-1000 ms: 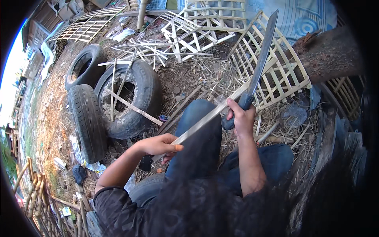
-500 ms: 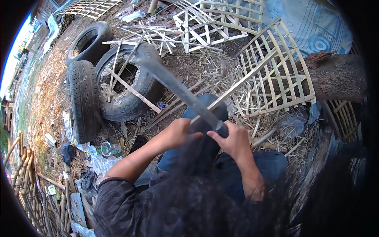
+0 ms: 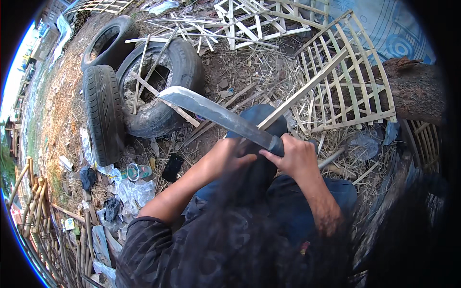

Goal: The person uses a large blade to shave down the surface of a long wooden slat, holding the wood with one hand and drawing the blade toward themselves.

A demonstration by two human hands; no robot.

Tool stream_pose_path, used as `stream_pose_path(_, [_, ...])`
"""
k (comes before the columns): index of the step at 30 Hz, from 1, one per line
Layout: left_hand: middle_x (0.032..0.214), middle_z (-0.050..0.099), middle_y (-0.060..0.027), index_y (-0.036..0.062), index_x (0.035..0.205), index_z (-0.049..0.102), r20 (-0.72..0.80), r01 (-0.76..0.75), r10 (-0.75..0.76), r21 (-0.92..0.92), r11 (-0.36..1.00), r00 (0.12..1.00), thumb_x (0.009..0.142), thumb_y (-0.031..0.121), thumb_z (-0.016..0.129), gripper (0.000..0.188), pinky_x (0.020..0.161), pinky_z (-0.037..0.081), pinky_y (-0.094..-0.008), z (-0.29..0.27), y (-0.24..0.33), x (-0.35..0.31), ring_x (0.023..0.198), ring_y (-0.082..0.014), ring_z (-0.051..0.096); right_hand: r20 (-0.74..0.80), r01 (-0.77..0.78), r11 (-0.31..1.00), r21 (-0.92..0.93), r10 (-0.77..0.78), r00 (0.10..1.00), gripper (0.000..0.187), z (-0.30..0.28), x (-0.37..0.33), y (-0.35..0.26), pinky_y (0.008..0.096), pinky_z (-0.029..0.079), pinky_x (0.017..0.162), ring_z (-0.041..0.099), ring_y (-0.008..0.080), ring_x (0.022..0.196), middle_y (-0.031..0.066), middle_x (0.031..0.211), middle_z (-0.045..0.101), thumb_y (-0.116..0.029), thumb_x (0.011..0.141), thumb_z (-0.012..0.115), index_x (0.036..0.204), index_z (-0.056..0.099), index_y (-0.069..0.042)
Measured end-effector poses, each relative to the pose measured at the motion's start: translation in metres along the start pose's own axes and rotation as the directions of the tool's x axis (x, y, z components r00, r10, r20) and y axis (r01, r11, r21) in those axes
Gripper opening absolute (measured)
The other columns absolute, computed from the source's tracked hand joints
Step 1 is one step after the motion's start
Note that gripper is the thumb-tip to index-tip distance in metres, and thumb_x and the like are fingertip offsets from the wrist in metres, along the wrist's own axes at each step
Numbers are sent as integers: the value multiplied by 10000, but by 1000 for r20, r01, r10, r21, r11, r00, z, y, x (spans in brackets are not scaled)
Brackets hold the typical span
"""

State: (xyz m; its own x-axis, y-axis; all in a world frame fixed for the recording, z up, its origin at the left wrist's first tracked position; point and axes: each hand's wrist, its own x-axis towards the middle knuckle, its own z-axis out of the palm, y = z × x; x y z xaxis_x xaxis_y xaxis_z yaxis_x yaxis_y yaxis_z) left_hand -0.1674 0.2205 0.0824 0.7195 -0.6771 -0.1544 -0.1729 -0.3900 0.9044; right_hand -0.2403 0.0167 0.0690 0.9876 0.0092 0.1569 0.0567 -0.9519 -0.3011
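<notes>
My right hand (image 3: pixel 297 156) is closed round the dark handle of a machete (image 3: pixel 211 114). Its long blade slants up and left from my fist, with the tip in front of the tyres. Under the blade passes a pale bamboo strip (image 3: pixel 307 97), crossing it above my knee. The strip's near end runs into my left hand (image 3: pixel 229 156), whose fingers are closed around it, with the thumb stretched toward my right hand. Part of that grip is hidden by the blade and by dark hair hanging into view. The strip's far end overlaps a bamboo lattice panel (image 3: pixel 353 81).
Old tyres (image 3: pixel 102 115) stand and lie to the left, with loose strips across one. More bamboo lattice (image 3: pixel 254 24) lies ahead. A log (image 3: pixel 415 89) is at the right, below a blue patterned sheet (image 3: pixel 374 26). A black phone (image 3: pixel 173 167) and plastic litter (image 3: pixel 134 197) lie left of my legs.
The machete blade, blurred before, has come down and nearer along the strip, and now shows sharply. Both hands keep their grips. The view has shifted slightly, uncovering the phone.
</notes>
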Motion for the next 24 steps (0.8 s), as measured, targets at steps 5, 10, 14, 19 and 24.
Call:
stream_pose_path(5, [623, 515, -106, -45, 820, 556, 14, 62, -63, 44, 997, 998, 804, 314, 746, 406, 545, 406, -368, -4, 2, -1, 585, -173, 476, -47, 39, 997, -60, -42, 998, 624, -2, 0, 13, 373, 519, 509, 649, 293, 557, 131, 594, 612, -659, 722, 664, 677, 528, -52])
stream_pose_path(10, [577, 489, -98, -23, 704, 514, 38, 174, -179, 113, 978, 983, 842, 374, 712, 464, 522, 392, -367, -3, -15, 0, 561, -158, 444, -90, -61, 980, -189, 45, 995, 576, -18, -7, 53, 381, 504, 505, 643, 301, 558, 127, 602, 611, -610, 743, 684, 695, 556, -50])
stream_pose_path(14, [561, 459, -82, -11, 676, 495, 80, 231, -243, 142, 963, 967, 850, 387, 706, 484, 505, 378, -357, -9, -13, 4, 558, -130, 417, -131, -327, 919, -222, 304, 944, 561, -48, -11, 98, 406, 497, 513, 643, 301, 557, 126, 590, 608, -598, 761, 676, 690, 561, -53])
stream_pose_path(19, [542, 408, -54, -3, 638, 475, 102, 220, -234, 135, 966, 967, 845, 384, 713, 500, 487, 364, -351, -5, -10, 8, 545, -122, 384, -129, -381, 894, -234, 360, 924, 514, -61, -12, 94, 430, 500, 563, 646, 314, 570, 133, 601, 617, -552, 785, 679, 726, 593, -49])
stream_pose_path(24, [550, 428, -52, -31, 664, 518, 92, 272, -284, 118, 955, 955, 861, 378, 695, 488, 485, 372, -346, -6, 0, 13, 556, -109, 399, -103, -355, 929, -109, 344, 933, 512, -56, -3, 71, 414, 495, 551, 618, 319, 541, 120, 587, 600, -547, 768, 700, 739, 585, -50])
